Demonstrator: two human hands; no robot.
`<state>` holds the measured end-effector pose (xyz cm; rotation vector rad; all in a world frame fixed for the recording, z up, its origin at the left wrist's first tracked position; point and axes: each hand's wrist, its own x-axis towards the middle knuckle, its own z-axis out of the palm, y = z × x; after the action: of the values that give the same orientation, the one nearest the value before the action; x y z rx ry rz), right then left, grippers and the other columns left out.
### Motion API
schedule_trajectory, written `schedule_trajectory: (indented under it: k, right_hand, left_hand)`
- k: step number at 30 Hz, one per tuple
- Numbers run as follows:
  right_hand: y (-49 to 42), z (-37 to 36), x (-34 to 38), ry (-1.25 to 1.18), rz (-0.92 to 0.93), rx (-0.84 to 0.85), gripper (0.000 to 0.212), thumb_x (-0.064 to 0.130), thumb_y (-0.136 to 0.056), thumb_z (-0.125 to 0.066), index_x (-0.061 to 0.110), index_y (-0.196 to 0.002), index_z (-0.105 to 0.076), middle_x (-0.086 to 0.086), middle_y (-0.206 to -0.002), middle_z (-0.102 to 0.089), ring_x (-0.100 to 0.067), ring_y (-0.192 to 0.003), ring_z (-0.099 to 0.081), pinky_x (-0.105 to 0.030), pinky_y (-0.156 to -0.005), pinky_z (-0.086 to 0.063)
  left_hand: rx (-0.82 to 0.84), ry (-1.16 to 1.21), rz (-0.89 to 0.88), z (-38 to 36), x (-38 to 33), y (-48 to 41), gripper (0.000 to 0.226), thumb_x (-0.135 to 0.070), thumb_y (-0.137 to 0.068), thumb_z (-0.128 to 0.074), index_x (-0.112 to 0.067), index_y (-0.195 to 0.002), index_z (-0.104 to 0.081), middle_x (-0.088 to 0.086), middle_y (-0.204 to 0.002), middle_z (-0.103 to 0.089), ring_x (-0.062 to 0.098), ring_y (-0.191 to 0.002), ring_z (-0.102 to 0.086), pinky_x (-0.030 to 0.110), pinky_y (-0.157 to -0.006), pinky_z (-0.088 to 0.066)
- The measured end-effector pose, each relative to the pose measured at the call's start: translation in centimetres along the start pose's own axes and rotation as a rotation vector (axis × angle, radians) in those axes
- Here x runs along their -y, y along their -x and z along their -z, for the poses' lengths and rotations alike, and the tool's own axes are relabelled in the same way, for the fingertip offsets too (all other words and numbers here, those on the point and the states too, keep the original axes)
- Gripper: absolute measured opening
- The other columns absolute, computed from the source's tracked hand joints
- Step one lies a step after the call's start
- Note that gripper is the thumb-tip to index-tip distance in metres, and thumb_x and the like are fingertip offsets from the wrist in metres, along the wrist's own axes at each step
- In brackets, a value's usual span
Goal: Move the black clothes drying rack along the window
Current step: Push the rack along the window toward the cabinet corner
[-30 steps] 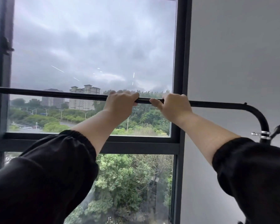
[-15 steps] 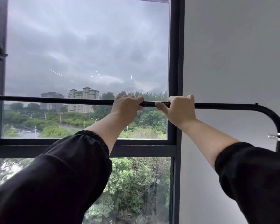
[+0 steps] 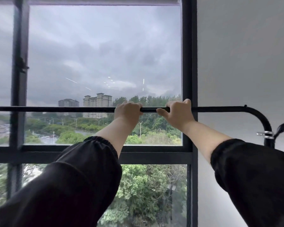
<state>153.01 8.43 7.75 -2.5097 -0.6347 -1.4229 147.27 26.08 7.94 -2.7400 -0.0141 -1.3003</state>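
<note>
Against the dark window frame (image 3: 189,63), both hands and the rack's bend sit a touch further right than a moment ago — the rack is travelling, or the person's head has turned; I cannot say which.

Largest first: the window takes up most of what's ahead, with a plain grey wall (image 3: 244,54) beginning just right of that frame. Across both runs the top bar of the black clothes drying rack (image 3: 56,109), level, passing in front of the frame and curving down at its right end, well over on the wall side. A silver clip (image 3: 266,134) rings that downward post, with a small black knob (image 3: 281,128) beside it.

The left hand (image 3: 127,110) is wrapped tight round the bar just left of the frame; the right hand (image 3: 179,112) is closed on it too, its knuckles overlapping the frame. They sit near each other, bar showing between them.

I'd judge the slide is under way. Next it wants a steady, even sideways push from both grips, keeping the bar level — the wall leaves little room rightward, and the rack's feet are out of sight.
</note>
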Motion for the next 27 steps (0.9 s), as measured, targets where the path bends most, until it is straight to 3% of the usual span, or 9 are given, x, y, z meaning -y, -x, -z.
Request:
schedule_trajectory:
  k: [2, 5, 7, 10, 13, 16, 21, 27]
  right_hand:
    - [0.7, -0.6, 0.1, -0.034, 0.002, 0.032, 0.051, 0.058, -0.089, -0.043, 0.01, -0.093, -0.062, 0.001, -0.078, -0.062, -0.02, -0.077, -0.06, -0.044, -0.105, -0.026]
    - [2.0, -0.2, 0.2, -0.064, -0.05, 0.033, 0.036, 0.043, -0.093, -0.046, 0.012, -0.106, -0.059, -0.003, -0.102, -0.066, -0.024, -0.104, -0.058, -0.047, -0.11, -0.02]
    - [3.1, 0.5, 0.0, 0.021, -0.071, 0.089, 0.042, 0.038, -0.094, -0.044, 0.013, -0.127, -0.048, -0.006, -0.126, -0.058, -0.027, -0.125, -0.046, -0.052, -0.114, -0.013]
    - [4.7, 1.0, 0.0, 0.154, -0.044, 0.185, 0.064, 0.036, -0.091, -0.046, 0.014, -0.144, -0.019, -0.012, -0.151, -0.027, -0.031, -0.144, -0.017, -0.056, -0.116, -0.004]
    - [6.4, 1.4, 0.8, 0.135, -0.011, 0.174, 0.074, 0.028, -0.09, -0.047, 0.017, -0.149, -0.004, -0.012, -0.16, 0.001, -0.03, -0.148, 0.004, -0.053, -0.117, 0.003]
    - [8.5, 1.7, 2.1, 0.091, 0.015, 0.135, 0.074, 0.021, -0.092, -0.041, 0.017, -0.15, 0.004, -0.01, -0.16, 0.016, -0.026, -0.147, 0.015, -0.047, -0.117, 0.009]
    - [11.6, 0.8, 5.0, 0.029, 0.067, 0.092, 0.079, 0.011, -0.088, -0.042, 0.015, -0.151, 0.006, -0.011, -0.159, 0.019, -0.025, -0.146, 0.019, -0.044, -0.117, 0.011]
    - [12.2, -1.4, 10.5, -0.224, 0.028, 0.212, 0.085, 0.005, -0.083, -0.047, 0.019, -0.15, 0.004, -0.007, -0.16, 0.016, -0.022, -0.147, 0.015, -0.044, -0.12, 0.009]
  left_hand:
    - [0.037, 0.042, 0.035, -0.7, 0.0, 0.3, 0.028, -0.028, -0.099, -0.039, -0.015, -0.118, -0.055, 0.007, -0.101, -0.065, 0.024, -0.095, -0.061, 0.033, -0.086, -0.048]
    - [0.045, 0.051, 0.031, -1.9, -0.5, 0.9, 0.039, -0.024, -0.097, -0.044, -0.016, -0.134, -0.041, 0.01, -0.124, -0.057, 0.029, -0.119, -0.05, 0.043, -0.108, -0.037]
    - [0.044, 0.075, 0.006, -2.8, -1.1, 1.4, 0.057, -0.016, -0.09, -0.052, -0.019, -0.141, -0.027, 0.01, -0.14, -0.044, 0.03, -0.134, -0.035, 0.047, -0.117, -0.022]
    - [0.001, 0.137, -0.005, -3.0, -1.8, 2.5, 0.077, -0.01, -0.083, -0.056, -0.024, -0.147, -0.014, 0.008, -0.153, -0.025, 0.028, -0.145, -0.013, 0.047, -0.12, -0.007]
    - [-0.022, 0.195, 0.006, -2.2, -2.0, 3.8, 0.083, -0.008, -0.083, -0.056, -0.026, -0.148, -0.008, 0.004, -0.158, -0.011, 0.024, -0.147, -0.001, 0.046, -0.12, -0.002]
    - [-0.013, 0.207, -0.008, -1.5, -1.3, 5.4, 0.089, -0.009, -0.083, -0.059, -0.027, -0.149, -0.002, 0.002, -0.16, -0.001, 0.022, -0.147, 0.006, 0.045, -0.12, -0.002]
    - [-0.098, 0.192, -0.033, -1.7, 0.3, 9.1, 0.095, 0.0, -0.081, -0.053, -0.028, -0.149, 0.008, -0.002, -0.159, 0.016, 0.018, -0.146, 0.016, 0.044, -0.121, 0.001]
    - [-0.062, 0.198, 0.014, -2.8, 3.9, 13.4, 0.087, 0.004, -0.082, -0.049, -0.025, -0.149, -0.002, -0.001, -0.16, 0.004, 0.018, -0.147, 0.006, 0.043, -0.121, -0.006]
